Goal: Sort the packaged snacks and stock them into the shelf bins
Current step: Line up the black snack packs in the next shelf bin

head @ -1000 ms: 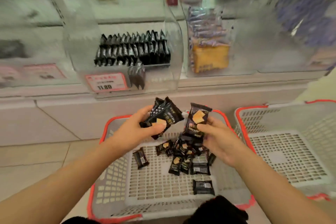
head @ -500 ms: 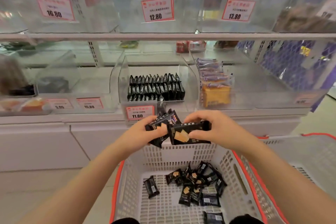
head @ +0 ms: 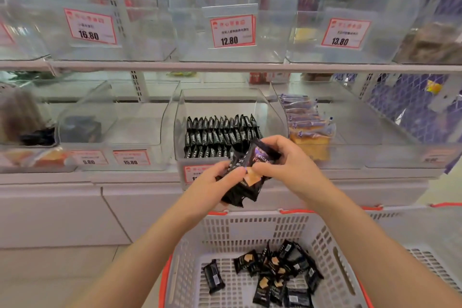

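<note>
Black packets sit gripped between both hands, left and right, fingers clenched on them, just before the middle bin. Squaring the stack; next, stand it beside the filed rows.

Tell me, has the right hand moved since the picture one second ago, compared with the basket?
Yes. The right hand has risen away from the basket toward the clear bin, joining the left hand on the black packets.
</note>
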Action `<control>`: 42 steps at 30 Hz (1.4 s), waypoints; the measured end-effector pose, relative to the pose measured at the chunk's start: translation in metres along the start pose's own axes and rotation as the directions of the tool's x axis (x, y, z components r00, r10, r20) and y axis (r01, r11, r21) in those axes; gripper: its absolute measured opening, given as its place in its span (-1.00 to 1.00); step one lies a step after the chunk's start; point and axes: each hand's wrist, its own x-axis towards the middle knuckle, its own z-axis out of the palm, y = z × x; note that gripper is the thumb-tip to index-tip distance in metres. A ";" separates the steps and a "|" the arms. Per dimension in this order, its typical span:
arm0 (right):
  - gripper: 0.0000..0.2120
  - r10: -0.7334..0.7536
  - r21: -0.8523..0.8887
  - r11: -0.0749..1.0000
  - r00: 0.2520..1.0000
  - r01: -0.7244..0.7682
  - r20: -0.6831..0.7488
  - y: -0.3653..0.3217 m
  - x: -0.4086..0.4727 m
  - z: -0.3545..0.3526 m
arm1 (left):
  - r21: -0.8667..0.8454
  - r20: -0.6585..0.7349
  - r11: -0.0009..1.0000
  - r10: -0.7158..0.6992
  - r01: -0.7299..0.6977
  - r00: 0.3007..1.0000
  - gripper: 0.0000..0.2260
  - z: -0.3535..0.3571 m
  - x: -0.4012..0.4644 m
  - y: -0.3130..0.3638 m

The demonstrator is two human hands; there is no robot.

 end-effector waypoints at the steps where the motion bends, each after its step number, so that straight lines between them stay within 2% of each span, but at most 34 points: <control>1: -0.65 -0.006 -0.013 1.000 0.999 0.005 -0.041 -0.002 0.004 0.001 | -0.035 -0.029 0.999 0.031 -0.032 0.999 -0.80 -0.001 -0.004 0.003; 2: -0.61 0.001 -0.066 0.998 0.994 -0.008 -0.113 -0.003 0.008 0.003 | -0.073 -0.085 0.994 0.079 -0.085 0.993 -0.90 -0.002 -0.003 0.004; 4: -0.48 0.041 -0.127 0.989 0.960 -0.078 -0.276 0.000 0.013 0.009 | -0.110 -0.214 0.982 0.129 -0.155 0.968 -0.93 0.002 0.006 0.009; 5: -0.43 0.089 -0.060 0.992 0.944 -0.114 -0.317 0.001 0.015 0.013 | -0.109 -0.250 0.982 0.123 -0.154 0.961 -0.95 0.003 0.010 0.012; 6: -0.43 0.155 0.059 0.988 0.937 -0.144 -0.314 0.001 0.017 0.016 | -0.117 -0.269 0.980 0.125 -0.161 0.955 -0.89 0.003 0.016 0.016; 9: -0.62 0.321 0.429 0.868 0.942 -0.250 -0.102 0.003 0.026 0.026 | -0.138 -0.248 0.967 0.174 -0.213 0.953 -0.61 0.004 0.025 0.025; 10: -0.70 0.334 0.487 0.829 0.942 -0.276 -0.033 0.001 0.029 0.029 | -0.116 -0.241 0.970 0.180 -0.212 0.954 -0.61 0.004 0.028 0.029; 12: -0.68 0.324 0.526 0.802 0.946 -0.284 0.016 0.001 0.037 0.031 | -0.107 -0.238 0.970 0.190 -0.220 0.952 -0.84 0.005 0.037 0.034; 13: -0.67 0.310 0.533 0.802 0.951 -0.269 0.014 0.001 0.042 0.031 | -0.112 -0.233 0.971 0.183 -0.214 0.955 -0.88 0.005 0.040 0.036; 17: -0.69 0.209 0.538 0.817 0.976 -0.207 0.059 -0.001 0.061 0.025 | -0.023 -0.176 0.986 0.157 -0.164 0.972 -0.82 -0.004 0.058 0.041; 20: -0.89 0.210 0.360 0.906 0.975 -0.224 0.077 -0.003 0.075 0.012 | 0.030 -0.067 0.990 0.140 -0.138 0.988 -0.78 -0.019 0.075 0.043; 22: -0.83 0.253 0.161 0.954 0.967 -0.254 0.025 -0.007 0.087 -0.001 | 0.134 -0.027 0.986 0.106 -0.101 0.994 -0.71 -0.029 0.086 0.037; 24: -0.73 0.249 -0.151 0.955 0.966 -0.256 -0.064 -0.011 0.100 -0.009 | 0.332 -0.057 0.937 0.137 -0.111 0.989 -0.72 -0.037 0.097 0.027; 26: -0.72 0.230 -0.411 0.877 0.969 -0.246 -0.091 -0.014 0.113 -0.013 | 0.455 -0.043 0.885 0.137 -0.103 0.990 -0.69 -0.043 0.105 0.019; 28: -0.71 0.272 -0.621 0.746 0.961 -0.241 -0.046 -0.015 0.125 -0.012 | 0.528 0.035 0.842 0.103 -0.106 0.994 -0.68 -0.047 0.114 0.014; 31: -0.71 0.400 -0.911 0.377 0.917 -0.170 -0.005 -0.011 0.137 0.001 | 0.707 0.186 0.686 0.057 -0.174 0.981 -0.76 -0.046 0.130 0.011; 33: -0.73 0.449 -0.969 0.206 0.893 -0.135 -0.028 0.001 0.142 0.015 | 0.778 0.254 0.594 0.003 -0.206 0.967 -0.75 -0.044 0.139 0.010; 36: -0.69 0.464 -0.974 0.114 0.877 -0.196 -0.122 0.021 0.145 0.027 | 0.799 0.318 0.551 -0.050 -0.239 0.947 -0.74 -0.043 0.148 0.004; 39: -0.67 0.502 -0.961 0.128 0.852 -0.244 -0.149 0.039 0.148 0.031 | 0.791 0.377 0.538 -0.054 -0.291 0.925 -0.72 -0.042 0.153 -0.001; 42: -0.62 0.592 -0.953 0.216 0.805 -0.215 -0.047 0.053 0.152 0.031 | 0.793 0.402 0.518 -0.048 -0.321 0.914 -0.59 -0.039 0.156 -0.003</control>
